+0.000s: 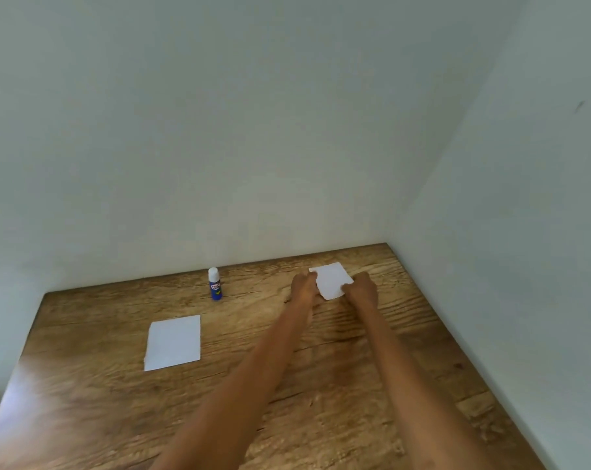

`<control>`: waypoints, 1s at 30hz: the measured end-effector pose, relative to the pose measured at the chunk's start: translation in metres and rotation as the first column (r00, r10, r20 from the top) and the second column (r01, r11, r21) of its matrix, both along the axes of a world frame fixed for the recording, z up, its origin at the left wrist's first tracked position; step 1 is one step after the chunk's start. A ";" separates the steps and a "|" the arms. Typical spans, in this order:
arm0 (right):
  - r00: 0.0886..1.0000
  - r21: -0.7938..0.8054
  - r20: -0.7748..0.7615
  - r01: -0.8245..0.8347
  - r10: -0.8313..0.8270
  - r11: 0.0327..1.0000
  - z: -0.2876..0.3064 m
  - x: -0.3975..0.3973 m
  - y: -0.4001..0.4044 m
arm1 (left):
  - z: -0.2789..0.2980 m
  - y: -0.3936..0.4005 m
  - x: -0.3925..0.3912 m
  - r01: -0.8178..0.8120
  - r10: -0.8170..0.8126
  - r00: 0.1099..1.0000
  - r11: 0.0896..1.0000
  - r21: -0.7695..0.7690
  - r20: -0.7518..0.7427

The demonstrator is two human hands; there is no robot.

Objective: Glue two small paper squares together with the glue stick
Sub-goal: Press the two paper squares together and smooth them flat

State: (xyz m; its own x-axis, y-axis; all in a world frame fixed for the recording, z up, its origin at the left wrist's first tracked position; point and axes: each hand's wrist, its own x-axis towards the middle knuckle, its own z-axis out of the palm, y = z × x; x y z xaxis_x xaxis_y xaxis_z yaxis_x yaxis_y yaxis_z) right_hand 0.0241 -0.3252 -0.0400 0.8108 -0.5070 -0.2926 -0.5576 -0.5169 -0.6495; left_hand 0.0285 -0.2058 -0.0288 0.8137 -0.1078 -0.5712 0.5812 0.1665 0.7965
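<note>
- Left hand (303,285) and right hand (362,289) pinch far paper square (331,279) by opposite edges, table's (321,418) 1 o'clock corner.
- Uneven pull could crease it.
- Second square (173,342) lies flat at 10 o'clock.
- Glue stick (215,284), capped, upright at 11; a passing forearm could topple it.

Counter (321,418) open across the near half, 6 o'clock, apart from both forearms. Walls close the far edge at 12 and the right edge at 3. Glue stick (215,283) stands upright at 11, near the back wall. Loose paper square (172,342) lies flat at 9; clear lane between it and the left forearm.
</note>
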 end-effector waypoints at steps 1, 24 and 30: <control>0.999 0.074 0.019 0.026 -0.028 0.997 -0.001 0.001 0.001 | 0.003 0.002 -0.002 -0.016 0.016 1.000 1.000 -0.015 -0.012; 0.962 0.412 0.250 -0.207 0.109 0.887 0.050 -0.090 0.207 | 0.016 0.210 -0.094 -0.295 0.140 0.923 0.855 0.426 0.359; 0.971 0.323 0.151 -0.228 0.188 0.918 0.030 -0.095 0.255 | -0.005 0.268 -0.094 -0.278 0.151 0.942 0.852 0.443 0.301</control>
